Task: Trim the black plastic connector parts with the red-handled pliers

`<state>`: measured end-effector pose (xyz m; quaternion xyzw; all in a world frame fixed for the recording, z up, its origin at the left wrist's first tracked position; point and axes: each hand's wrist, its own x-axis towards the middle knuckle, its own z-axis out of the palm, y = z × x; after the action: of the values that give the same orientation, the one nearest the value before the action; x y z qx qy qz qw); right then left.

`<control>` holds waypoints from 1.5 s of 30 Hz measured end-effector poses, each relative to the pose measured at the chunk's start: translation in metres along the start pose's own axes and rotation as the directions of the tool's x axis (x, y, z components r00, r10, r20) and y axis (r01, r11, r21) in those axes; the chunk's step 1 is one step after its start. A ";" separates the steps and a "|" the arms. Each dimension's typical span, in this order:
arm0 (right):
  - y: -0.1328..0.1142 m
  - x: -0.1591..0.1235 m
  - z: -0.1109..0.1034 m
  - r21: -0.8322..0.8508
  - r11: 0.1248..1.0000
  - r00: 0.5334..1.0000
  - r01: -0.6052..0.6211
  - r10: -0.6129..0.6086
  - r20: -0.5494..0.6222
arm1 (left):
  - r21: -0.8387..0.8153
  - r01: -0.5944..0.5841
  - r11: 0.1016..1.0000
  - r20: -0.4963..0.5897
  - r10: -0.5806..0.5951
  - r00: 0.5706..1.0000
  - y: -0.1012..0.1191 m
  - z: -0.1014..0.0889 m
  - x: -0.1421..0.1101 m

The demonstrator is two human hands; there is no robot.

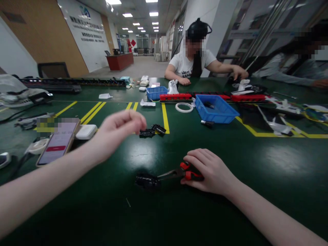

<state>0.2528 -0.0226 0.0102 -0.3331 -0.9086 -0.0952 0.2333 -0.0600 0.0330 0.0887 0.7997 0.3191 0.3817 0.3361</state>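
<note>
My right hand [208,171] is wrapped round the red-and-black handles of long-nose pliers [176,173], low over the green table. The tips of the pliers point left and meet the right end of a glossy black part [148,180] lying on the table; whether they grip it I cannot tell. My left hand [119,133] hovers farther forward, slightly blurred, its fingers curled together and its fingertips beside small black pieces [153,131]. What those fingers hold, if anything, is hidden. A thin pale sliver [128,202] lies nearer to me.
A phone [59,141] and a white case [86,132] sit at left. Ahead are a blue bin [216,108], a white tape roll [184,107], a smaller blue tray [156,92] and red strips [175,97]. A person [193,61] works across the table, another at far right.
</note>
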 end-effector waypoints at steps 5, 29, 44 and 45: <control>-0.006 -0.003 0.000 -0.040 0.997 0.996 0.073 -0.074 -0.045 | 0.115 0.062 0.991 0.345 -0.098 0.933 -0.017 0.028 -0.050; -0.021 0.002 0.006 -0.115 0.992 0.998 0.043 -0.049 -0.048 | 0.144 -0.184 0.972 0.401 0.112 0.909 -0.035 0.042 -0.083; -0.036 0.006 0.003 -0.103 0.994 0.997 0.043 -0.049 -0.061 | 0.113 -0.231 0.966 0.466 0.154 0.871 -0.041 0.044 -0.083; -0.038 0.007 0.003 -0.091 0.995 0.998 0.029 -0.034 -0.058 | 0.104 -0.224 0.969 0.463 0.152 0.873 -0.041 0.044 -0.083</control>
<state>0.2223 -0.0470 0.0102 -0.3260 -0.9012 -0.1496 0.2432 -0.0763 -0.0198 0.0026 0.9172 0.1812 0.1905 0.2993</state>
